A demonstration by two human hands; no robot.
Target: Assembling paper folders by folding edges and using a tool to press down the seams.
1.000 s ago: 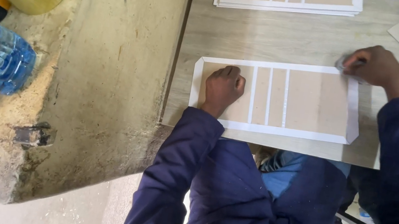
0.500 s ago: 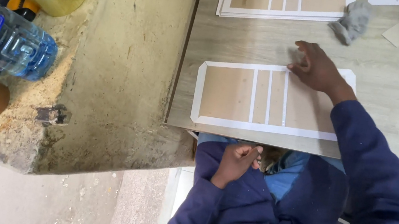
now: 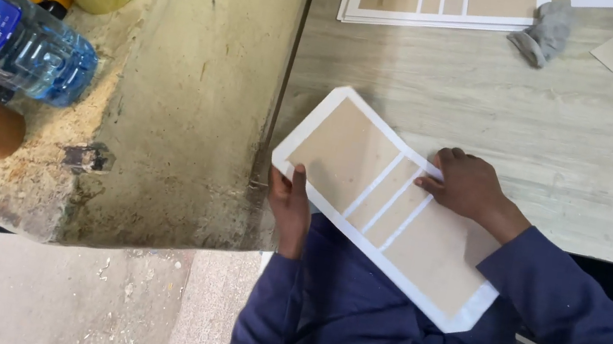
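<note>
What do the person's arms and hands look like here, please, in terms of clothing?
Both arms wear long, dark navy blue sleeves of plain cloth that end at the wrists. The left hand and right hand are bare: no gloves, and no rings or watch that I can see.

Both hands on tilted panel (image 3: pixel 389 205)

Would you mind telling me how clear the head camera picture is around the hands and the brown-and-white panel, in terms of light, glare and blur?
Head view: soft, even light with no glare on the brown-and-white panel; the left hand and right hand are sharp, with no evident motion blur; only faint shadows fall on the wooden tabletop; the water bottle at the left edge shows small highlights.
</note>
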